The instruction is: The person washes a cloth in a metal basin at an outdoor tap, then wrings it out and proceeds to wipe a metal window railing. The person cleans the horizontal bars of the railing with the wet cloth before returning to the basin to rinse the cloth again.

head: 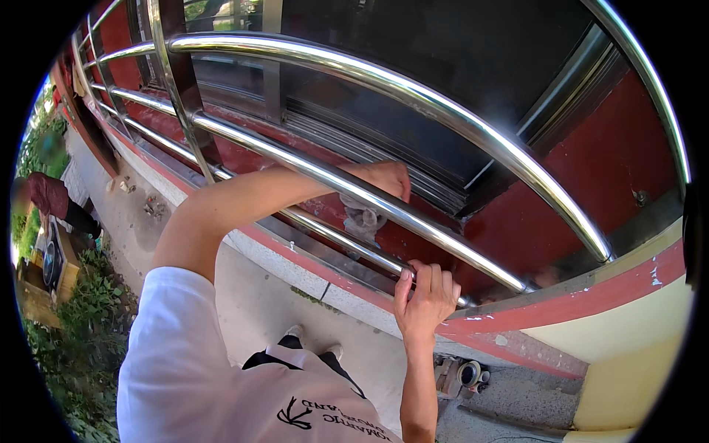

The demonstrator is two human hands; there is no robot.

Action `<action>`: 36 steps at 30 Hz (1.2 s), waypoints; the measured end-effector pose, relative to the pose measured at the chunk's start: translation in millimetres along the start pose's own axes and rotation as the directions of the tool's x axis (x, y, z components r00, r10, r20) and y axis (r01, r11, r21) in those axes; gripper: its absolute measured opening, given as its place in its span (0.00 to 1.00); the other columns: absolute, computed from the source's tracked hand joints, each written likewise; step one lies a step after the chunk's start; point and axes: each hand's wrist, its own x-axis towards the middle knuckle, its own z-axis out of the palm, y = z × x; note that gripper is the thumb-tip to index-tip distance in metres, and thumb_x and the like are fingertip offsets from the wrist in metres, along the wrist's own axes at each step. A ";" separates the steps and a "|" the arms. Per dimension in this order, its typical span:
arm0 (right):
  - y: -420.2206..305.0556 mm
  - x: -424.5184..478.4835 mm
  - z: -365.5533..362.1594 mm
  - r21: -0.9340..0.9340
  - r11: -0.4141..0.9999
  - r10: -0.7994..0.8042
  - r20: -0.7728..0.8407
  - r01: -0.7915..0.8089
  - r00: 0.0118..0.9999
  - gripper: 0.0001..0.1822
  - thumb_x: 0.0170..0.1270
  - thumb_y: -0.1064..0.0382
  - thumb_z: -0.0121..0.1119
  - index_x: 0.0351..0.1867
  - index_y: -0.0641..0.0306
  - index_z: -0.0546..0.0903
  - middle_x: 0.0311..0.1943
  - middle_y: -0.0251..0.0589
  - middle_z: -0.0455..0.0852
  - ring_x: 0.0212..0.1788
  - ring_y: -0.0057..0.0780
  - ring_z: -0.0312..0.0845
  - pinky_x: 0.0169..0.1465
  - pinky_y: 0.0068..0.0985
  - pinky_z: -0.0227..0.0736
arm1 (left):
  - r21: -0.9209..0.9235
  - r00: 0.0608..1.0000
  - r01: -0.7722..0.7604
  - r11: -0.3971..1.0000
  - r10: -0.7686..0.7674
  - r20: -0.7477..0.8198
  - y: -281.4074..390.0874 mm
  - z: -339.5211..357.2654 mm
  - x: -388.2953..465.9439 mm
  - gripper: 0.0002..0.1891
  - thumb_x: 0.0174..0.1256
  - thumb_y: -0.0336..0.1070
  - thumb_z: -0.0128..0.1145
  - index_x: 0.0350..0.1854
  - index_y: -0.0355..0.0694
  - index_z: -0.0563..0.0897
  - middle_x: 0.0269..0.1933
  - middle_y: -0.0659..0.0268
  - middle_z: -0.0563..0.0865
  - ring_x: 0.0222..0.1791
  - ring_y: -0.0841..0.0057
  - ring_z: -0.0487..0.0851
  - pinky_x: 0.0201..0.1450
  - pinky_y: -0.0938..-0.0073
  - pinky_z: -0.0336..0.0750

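My left arm reaches between the bars of a stainless-steel window guard (310,158). Past the middle rail, my left hand (388,178) hangs with its wrist bent and fingers curled over the red sill (243,152). A crumpled grey cloth-like thing (363,219) lies just below that hand, partly covered by the rail. Whether the hand touches it is hidden. Lower right, my right hand (426,290) has its fingers wrapped over the bottom rail (338,238). Behind the bars is a dark sliding window (399,72) with a metal track (365,138).
A red-edged ledge (498,310) runs under the guard. Bricks and short pipes (469,374) lie on the ground at lower right. Far left, a person (50,194) in a dark red top is beside a wooden box (66,260). Green plants (94,310) border the concrete path (249,288).
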 end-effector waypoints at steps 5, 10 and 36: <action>-13.9 5.1 4.4 0.057 0.998 -0.033 0.029 0.031 0.999 0.08 0.57 0.61 0.54 0.34 0.61 0.79 0.29 0.37 0.76 0.31 0.37 0.68 0.36 0.33 0.57 | 0.078 0.931 -0.339 0.938 0.323 0.168 -57.3 81.3 62.2 0.18 0.63 0.41 0.53 0.54 0.40 0.78 0.52 0.59 0.80 0.50 0.70 0.79 0.52 0.73 0.72; -2.6 1.5 -2.3 0.062 0.998 0.019 0.052 -0.022 0.998 0.08 0.57 0.61 0.54 0.36 0.60 0.79 0.29 0.37 0.76 0.32 0.36 0.68 0.37 0.33 0.57 | 0.476 0.966 -0.256 0.841 0.235 0.103 -6.3 42.5 -23.7 0.21 0.65 0.41 0.49 0.60 0.42 0.70 0.61 0.57 0.70 0.59 0.66 0.70 0.59 0.69 0.67; -5.9 -3.2 -8.8 0.031 0.997 0.069 0.068 -0.071 0.995 0.10 0.58 0.60 0.55 0.38 0.61 0.80 0.29 0.38 0.75 0.33 0.36 0.68 0.40 0.33 0.59 | 0.839 0.966 0.068 0.540 -0.247 0.081 -128.6 -48.9 -117.4 0.20 0.54 0.37 0.58 0.49 0.35 0.78 0.48 0.48 0.79 0.49 0.56 0.78 0.53 0.61 0.72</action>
